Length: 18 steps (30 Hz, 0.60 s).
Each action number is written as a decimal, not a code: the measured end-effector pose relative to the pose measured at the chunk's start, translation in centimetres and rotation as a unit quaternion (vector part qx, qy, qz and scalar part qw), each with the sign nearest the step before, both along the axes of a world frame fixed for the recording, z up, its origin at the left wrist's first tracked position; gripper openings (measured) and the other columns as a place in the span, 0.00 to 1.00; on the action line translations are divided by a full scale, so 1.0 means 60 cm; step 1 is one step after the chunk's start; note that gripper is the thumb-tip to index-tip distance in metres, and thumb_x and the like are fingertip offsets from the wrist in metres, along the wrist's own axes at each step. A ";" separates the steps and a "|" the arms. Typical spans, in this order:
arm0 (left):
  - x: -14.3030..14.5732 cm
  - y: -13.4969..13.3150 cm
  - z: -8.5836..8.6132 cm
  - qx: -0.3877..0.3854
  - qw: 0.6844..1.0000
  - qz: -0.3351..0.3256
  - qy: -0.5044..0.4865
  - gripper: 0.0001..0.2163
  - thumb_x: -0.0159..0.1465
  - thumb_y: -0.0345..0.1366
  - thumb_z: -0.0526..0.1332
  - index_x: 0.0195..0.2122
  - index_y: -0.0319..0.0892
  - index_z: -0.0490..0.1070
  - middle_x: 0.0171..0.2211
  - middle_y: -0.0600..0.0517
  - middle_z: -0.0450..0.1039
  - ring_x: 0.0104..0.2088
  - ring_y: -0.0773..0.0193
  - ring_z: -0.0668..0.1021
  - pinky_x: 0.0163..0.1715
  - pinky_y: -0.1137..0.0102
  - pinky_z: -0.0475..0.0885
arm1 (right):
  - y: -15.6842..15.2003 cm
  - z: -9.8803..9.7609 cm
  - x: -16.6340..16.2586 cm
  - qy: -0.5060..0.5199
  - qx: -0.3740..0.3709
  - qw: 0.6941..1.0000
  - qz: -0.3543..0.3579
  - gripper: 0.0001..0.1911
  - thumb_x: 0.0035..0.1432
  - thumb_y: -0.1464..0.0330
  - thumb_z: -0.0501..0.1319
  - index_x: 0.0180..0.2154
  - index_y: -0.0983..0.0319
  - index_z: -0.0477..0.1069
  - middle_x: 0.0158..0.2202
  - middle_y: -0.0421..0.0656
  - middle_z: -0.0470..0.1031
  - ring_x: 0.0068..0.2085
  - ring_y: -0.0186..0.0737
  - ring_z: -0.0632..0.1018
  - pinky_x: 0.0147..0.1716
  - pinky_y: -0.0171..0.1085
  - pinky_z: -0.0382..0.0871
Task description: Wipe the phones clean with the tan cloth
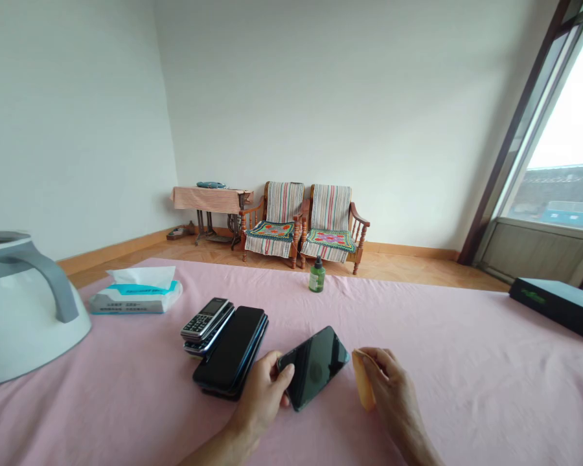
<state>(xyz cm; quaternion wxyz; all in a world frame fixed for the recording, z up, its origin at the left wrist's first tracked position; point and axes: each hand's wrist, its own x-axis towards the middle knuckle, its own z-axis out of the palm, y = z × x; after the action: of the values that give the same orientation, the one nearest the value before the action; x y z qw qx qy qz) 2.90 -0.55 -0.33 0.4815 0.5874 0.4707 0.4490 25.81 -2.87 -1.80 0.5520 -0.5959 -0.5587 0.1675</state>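
Note:
A black smartphone is held by its left end in my left hand, thumb on the glass and screen facing up. My right hand pinches a folded yellow cloth just right of the phone, apart from it. To the left of my left hand lies a stack of smartphones, the top one dark-screened. Against that stack's left side rests a smaller pile of keypad phones, a silver-edged one on top.
A pink cloth covers the table. A green pump bottle stands at its far edge. On the left are a tissue pack and a white kettle; a black box lies far right. Two chairs stand beyond.

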 end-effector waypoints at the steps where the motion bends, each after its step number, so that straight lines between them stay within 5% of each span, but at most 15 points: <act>1: 0.000 -0.001 0.001 -0.008 1.000 0.012 -0.017 0.17 0.53 0.50 0.64 0.25 0.40 0.66 0.18 0.58 0.64 0.15 0.70 0.67 0.15 0.76 0.59 | 0.002 -0.005 -0.001 -0.007 -0.004 1.000 0.012 0.18 0.57 0.56 0.57 0.33 0.61 0.78 0.33 0.47 0.76 0.34 0.44 0.79 0.30 0.36 0.72; 12: 0.000 -0.004 -0.016 -0.117 0.966 0.137 -0.186 0.17 0.48 0.43 0.71 0.29 0.38 0.69 0.23 0.52 0.72 0.22 0.66 0.74 0.22 0.72 0.71 | 0.000 -0.008 -0.022 0.012 0.003 0.999 0.053 0.16 0.58 0.57 0.58 0.29 0.62 0.76 0.30 0.47 0.74 0.32 0.43 0.78 0.31 0.35 0.71; 16: -0.009 -0.027 -0.005 -0.139 0.957 0.110 -0.231 0.16 0.46 0.39 0.73 0.30 0.37 0.71 0.30 0.47 0.76 0.33 0.60 0.79 0.36 0.67 0.76 | 0.002 -0.016 -0.023 0.027 0.003 0.998 0.056 0.16 0.58 0.57 0.58 0.29 0.61 0.77 0.29 0.46 0.74 0.31 0.42 0.78 0.30 0.35 0.70; 18: -0.022 -0.043 -0.001 -0.179 0.952 0.071 -0.238 0.18 0.45 0.39 0.74 0.32 0.37 0.72 0.30 0.47 0.76 0.32 0.58 0.80 0.35 0.66 0.76 | 0.003 -0.018 -0.024 0.033 0.006 0.998 0.057 0.17 0.58 0.57 0.58 0.29 0.61 0.77 0.29 0.46 0.74 0.31 0.42 0.78 0.29 0.35 0.70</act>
<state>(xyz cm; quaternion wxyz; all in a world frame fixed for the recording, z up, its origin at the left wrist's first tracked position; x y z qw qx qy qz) 1.60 -3.12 -0.39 0.6434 0.3326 0.4555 0.5176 24.37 -2.70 -2.87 0.5631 -0.5543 -0.5740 0.2150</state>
